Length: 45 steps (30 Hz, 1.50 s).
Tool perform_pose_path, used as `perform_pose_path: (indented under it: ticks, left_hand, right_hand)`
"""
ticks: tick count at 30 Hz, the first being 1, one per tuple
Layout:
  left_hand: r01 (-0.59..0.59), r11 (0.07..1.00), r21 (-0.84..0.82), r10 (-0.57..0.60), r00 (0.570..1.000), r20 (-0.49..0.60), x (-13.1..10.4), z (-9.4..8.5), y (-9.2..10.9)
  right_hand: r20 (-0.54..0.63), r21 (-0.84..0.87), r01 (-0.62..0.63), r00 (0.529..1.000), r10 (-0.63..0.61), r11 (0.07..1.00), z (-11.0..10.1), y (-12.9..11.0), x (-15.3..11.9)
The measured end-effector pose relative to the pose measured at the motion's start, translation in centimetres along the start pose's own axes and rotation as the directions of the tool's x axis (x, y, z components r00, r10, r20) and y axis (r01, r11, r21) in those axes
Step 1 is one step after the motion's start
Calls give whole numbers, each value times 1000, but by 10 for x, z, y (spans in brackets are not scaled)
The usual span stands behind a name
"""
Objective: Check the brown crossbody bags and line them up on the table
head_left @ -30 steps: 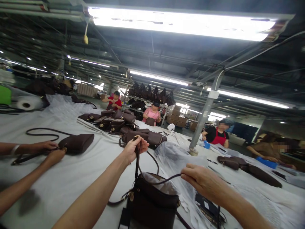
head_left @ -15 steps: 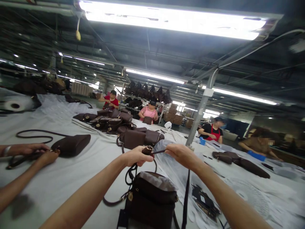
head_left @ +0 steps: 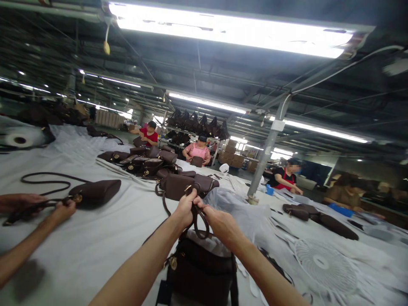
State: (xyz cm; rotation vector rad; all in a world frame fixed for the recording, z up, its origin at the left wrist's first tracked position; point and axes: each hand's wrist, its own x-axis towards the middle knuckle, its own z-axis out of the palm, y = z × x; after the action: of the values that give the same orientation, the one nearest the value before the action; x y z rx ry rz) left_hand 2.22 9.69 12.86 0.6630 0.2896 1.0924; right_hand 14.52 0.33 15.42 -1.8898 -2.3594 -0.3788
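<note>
A dark brown handbag point(head_left: 200, 272) stands upright in front of me, with pale wrapping showing at its top and a round gold charm point(head_left: 173, 263) on its left side. Above it, my left hand point(head_left: 185, 208) is closed around the bag's dark strap point(head_left: 201, 231), near a gold buckle. My right hand point(head_left: 218, 219) touches the left one and pinches the same strap, which hangs in a loop below the fingers. The exact fingertip grip is partly hidden.
On the left, a co-worker's hands point(head_left: 63, 210) hold the strap of another brown bag point(head_left: 98, 193). More brown bags point(head_left: 178, 186) are heaped beyond my hands. A white fan point(head_left: 321, 261) lies at right, near clear plastic sheeting point(head_left: 234, 204) and a metal post point(head_left: 267, 148).
My right hand has moved left to meet my left hand. The strap stretched between them is now gathered into a loop. The co-worker's hands at left have shifted slightly.
</note>
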Motion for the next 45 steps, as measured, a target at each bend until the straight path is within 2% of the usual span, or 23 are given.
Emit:
perform_pose_path:
  ticks: [3, 6, 9, 12, 14, 17, 20, 22, 24, 26, 31, 34, 36, 38, 41, 45]
  left_hand:
    - [-27, 999, 18, 28, 998, -61, 10, -21, 26]
    - [-1, 995, 103, 7, 998, -59, 14, -35, 45]
    - [43, 974, 220, -50, 998, 27, 13, -27, 41]
    - [93, 932, 350, -150, 979, 139, 7, -6, 25]
    - [85, 859, 505, -234, 943, 238, 3, 7, 18]
    - [-34, 689, 724, -345, 863, 370, -1, 16, 16]
    - [-98, 582, 807, -450, 788, 421, 0, 18, 18]
    - [-117, 528, 841, -502, 756, 420, 2, 18, 19]
    - [-145, 503, 852, -501, 754, 424, 5, 16, 21]
    - [-157, 511, 845, -481, 763, 432, 6, 12, 25]
    - [-122, 503, 856, -426, 826, 368, 3, 0, 36]
    - [-175, 524, 833, -398, 815, 421, 1, 5, 34]
    - [-187, 534, 825, -386, 814, 434, 1, 14, 29]
    - [-173, 528, 831, -369, 835, 409, 0, 23, 26]
    - [-161, 536, 829, -352, 849, 393, -3, 30, 26]
    - [-152, 510, 847, -451, 791, 413, -7, 29, 31]
  right_hand:
    - [-28, 142, 27, 999, -23, 989, 3, 28, -14]
    - [-104, 287, 79, 993, -51, 955, 3, 54, -26]
    - [-173, 325, 156, 980, -103, 933, -4, 55, -25]
    - [-150, 297, 181, 979, -142, 938, -17, 39, -13]
    - [-96, 284, 130, 990, -107, 950, -24, 28, -5]
    - [-44, 257, 34, 999, -23, 966, -30, 17, 2]
    - [-46, 208, -36, 998, 47, 977, -29, 9, 5]
    - [-42, 157, -96, 994, 104, 983, -27, 5, 4]
    - [-42, 123, -131, 990, 137, 984, -27, 5, 2]
    - [-49, 162, -123, 990, 132, 979, -29, 12, -2]
    - [-110, 292, -58, 990, 93, 955, -33, 42, -16]
    - [-168, 263, 37, 986, 8, 964, -34, 44, -18]
    - [-129, 216, 83, 990, -56, 973, -33, 37, -16]
    - [-58, 135, 96, 994, -89, 986, -34, 31, -12]
    - [26, -16, 71, 997, -70, 997, -37, 30, -10]
    - [95, -168, 77, 994, -61, 983, -39, 38, -15]
